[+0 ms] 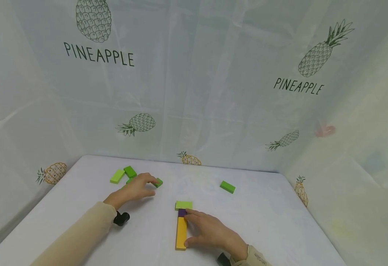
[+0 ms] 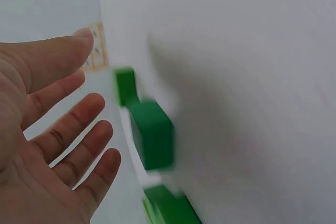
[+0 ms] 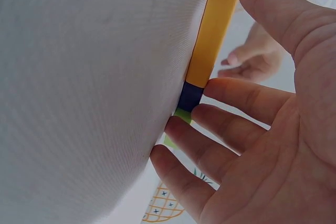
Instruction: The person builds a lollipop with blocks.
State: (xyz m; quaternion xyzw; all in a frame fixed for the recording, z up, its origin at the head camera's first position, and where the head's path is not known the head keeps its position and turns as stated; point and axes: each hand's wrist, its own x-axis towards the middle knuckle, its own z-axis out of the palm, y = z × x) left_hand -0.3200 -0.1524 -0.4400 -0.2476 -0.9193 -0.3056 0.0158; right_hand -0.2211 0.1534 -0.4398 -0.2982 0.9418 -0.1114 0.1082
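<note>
In the head view a long yellow block [image 1: 181, 234] lies flat, with a short purple block [image 1: 182, 213] at its far end. A light green block [image 1: 183, 205] lies crosswise beyond the purple one. My right hand [image 1: 210, 231] rests along their right side, thumb at the yellow block and fingertips by the purple and light green blocks, fingers nearly straight. To the left my left hand [image 1: 134, 190] hovers over the table near a green block [image 1: 158, 182], fingers spread. Nothing shows between its fingers in the left wrist view, where green blocks [image 2: 152, 135] stand beside it.
At the back left lie a light green block [image 1: 117, 176] and a green block [image 1: 130, 171], with another partly hidden by the left hand. One more green block [image 1: 227, 186] lies right of centre. A pineapple-printed curtain [image 1: 207, 92] hangs behind the white table [image 1: 263, 214].
</note>
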